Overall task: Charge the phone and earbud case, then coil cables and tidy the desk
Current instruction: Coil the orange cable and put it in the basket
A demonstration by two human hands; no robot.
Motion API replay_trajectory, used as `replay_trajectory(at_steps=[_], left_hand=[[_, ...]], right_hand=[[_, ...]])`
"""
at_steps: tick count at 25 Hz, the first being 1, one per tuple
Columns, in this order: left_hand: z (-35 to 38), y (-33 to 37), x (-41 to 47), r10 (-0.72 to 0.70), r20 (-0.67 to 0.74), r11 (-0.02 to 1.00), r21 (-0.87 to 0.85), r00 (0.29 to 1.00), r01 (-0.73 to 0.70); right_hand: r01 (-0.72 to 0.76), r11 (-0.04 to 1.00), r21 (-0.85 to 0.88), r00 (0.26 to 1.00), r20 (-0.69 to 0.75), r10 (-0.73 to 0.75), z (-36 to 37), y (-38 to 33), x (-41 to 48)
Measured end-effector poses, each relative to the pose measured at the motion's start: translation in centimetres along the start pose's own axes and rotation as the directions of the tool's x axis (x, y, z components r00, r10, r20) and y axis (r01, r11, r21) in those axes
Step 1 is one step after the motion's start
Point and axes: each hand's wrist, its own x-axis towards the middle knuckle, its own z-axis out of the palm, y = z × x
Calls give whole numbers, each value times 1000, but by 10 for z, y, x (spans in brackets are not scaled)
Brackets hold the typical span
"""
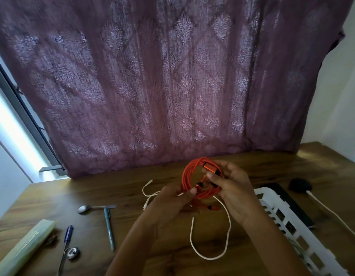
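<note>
An orange cable (189, 172) is wound into a round coil held upright above the wooden desk (133, 192). My left hand (172, 200) pinches the coil's lower edge. My right hand (232, 188) grips its right side, fingers at the orange plugs. A white cable (229, 222) lies loose on the desk below my hands, looping toward me, with ends trailing left. A dark phone (292, 204) lies flat at the right behind a white basket, and a black round earbud case (300, 185) sits beyond it with a white cord (331, 212) running off to the right.
A white slotted plastic basket (280, 214) stands at the right front. On the left lie a spoon (93, 208), a teal pen (110, 228), a blue pen (67, 236), a pale green box (23, 248) and a small metal ring-shaped object (73, 252). A purple curtain (172, 76) hangs behind the desk.
</note>
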Motion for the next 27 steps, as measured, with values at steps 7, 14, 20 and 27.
replay_trajectory(at_steps=[7,14,20,27], left_hand=[[10,-1,1,81,-116,971,-214,990,-105],[15,-12,11,216,-421,970,193,881,-145],[17,-11,9,200,-392,978,21,898,-208],[11,-10,6,171,-355,908,-305,919,-287]], right_hand=[[-189,979,74,979,94,182,-2,-2,-2],[-129,991,-31,991,-34,128,2,8,1],[-369,838,401,929,134,345,5,7,5],[-140,982,129,988,87,129,-1,5,-1]])
